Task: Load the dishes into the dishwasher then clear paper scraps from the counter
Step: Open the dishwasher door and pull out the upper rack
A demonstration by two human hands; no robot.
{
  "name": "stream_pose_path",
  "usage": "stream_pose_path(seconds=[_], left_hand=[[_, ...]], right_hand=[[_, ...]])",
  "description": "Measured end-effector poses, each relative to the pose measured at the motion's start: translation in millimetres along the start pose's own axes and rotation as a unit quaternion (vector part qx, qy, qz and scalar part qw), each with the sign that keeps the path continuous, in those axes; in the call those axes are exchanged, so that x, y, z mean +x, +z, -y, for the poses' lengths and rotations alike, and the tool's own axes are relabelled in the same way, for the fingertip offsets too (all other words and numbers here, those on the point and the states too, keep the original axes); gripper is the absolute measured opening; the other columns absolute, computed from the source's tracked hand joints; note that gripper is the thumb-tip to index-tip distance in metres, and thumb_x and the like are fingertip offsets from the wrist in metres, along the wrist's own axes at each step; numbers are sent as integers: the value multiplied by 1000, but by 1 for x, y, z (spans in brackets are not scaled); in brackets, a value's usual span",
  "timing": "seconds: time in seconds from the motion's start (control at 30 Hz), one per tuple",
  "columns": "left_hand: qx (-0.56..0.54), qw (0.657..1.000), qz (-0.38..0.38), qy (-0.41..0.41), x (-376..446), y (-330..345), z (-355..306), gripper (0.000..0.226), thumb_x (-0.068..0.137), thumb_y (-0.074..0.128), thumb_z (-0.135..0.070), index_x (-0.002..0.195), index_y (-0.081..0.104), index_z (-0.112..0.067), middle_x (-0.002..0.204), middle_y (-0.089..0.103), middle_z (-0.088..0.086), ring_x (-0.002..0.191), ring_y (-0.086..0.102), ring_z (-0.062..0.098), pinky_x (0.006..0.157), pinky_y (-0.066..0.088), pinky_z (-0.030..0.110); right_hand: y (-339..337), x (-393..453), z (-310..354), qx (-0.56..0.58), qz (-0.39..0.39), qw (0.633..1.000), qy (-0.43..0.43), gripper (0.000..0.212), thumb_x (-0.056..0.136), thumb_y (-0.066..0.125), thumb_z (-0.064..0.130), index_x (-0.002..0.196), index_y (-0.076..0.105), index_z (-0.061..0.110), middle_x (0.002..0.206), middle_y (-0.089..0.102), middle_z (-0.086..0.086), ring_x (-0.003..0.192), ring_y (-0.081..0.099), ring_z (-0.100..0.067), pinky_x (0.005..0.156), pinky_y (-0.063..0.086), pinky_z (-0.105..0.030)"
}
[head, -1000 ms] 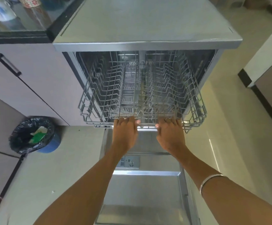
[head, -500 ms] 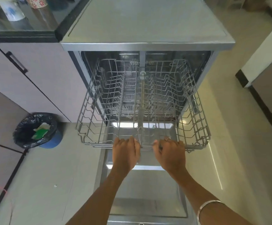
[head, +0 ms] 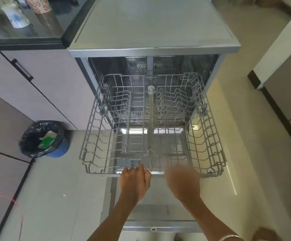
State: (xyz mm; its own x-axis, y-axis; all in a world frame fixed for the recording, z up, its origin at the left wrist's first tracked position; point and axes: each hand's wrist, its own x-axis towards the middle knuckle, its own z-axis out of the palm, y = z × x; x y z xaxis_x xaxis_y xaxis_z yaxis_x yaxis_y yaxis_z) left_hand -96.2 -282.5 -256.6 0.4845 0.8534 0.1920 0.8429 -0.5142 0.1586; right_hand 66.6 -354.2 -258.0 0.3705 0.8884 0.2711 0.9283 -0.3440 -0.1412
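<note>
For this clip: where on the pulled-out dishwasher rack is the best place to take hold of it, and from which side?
Grip the rack by its front rim, from the front and above: that bar faces the person over the open door. The left hand already curls there; the blurred right hand is beside it.

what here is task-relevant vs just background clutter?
Job:
- dishwasher, door down
- wire rack, pulled out, empty
- left hand gripping the rack's front rail
- right hand, blurred, at the rail
- cups on the counter

Lying about:
- lined bin with scraps
- cabinet handle
</note>
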Motion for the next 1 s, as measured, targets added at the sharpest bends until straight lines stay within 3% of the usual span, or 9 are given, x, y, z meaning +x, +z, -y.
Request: stream_pose_path(seconds=[0.17,0.3,0.53,0.8,1.0], left_hand=[[1,999,32,-1,-23,1,2,43,92,35,-30,86,73,-11,51,61,-2,45,56,15,60,52,31],[-5,999,52,-6,-26,-6,1,40,93,34,-30,80,69,-15,51,58,-4,45,54,14,59,52,30],[-18,997,77,-18,-27,-15,-1,43,97,30,-33,84,68,-17,55,61,-6,48,58,11,67,57,33],[-14,997,68,-16,-30,-16,-2,48,98,28,-34,90,70,-14,63,67,-4,57,64,13,74,57,36],[3,990,138,-20,-42,-20,-3,55,104,9,-39,113,59,-18,96,65,-2,91,60,18,93,46,36]], right_hand=[[-11,-20,5,-4,8,1000,11,46,92,42,38,55,63,22,55,59,6,45,57,-14,60,47,-30],[-11,-25,5,8,29,999,20,48,94,39,40,58,64,23,57,61,7,48,57,-12,65,49,-32],[-19,-25,7,13,22,1000,15,45,94,43,36,57,63,21,55,59,6,47,54,-13,60,47,-30],[-17,-31,7,27,61,997,24,44,98,31,41,81,67,22,71,64,6,67,60,-14,71,47,-33],[-26,-29,7,22,154,987,46,55,100,20,49,97,69,24,89,71,6,84,63,-15,89,43,-38]])
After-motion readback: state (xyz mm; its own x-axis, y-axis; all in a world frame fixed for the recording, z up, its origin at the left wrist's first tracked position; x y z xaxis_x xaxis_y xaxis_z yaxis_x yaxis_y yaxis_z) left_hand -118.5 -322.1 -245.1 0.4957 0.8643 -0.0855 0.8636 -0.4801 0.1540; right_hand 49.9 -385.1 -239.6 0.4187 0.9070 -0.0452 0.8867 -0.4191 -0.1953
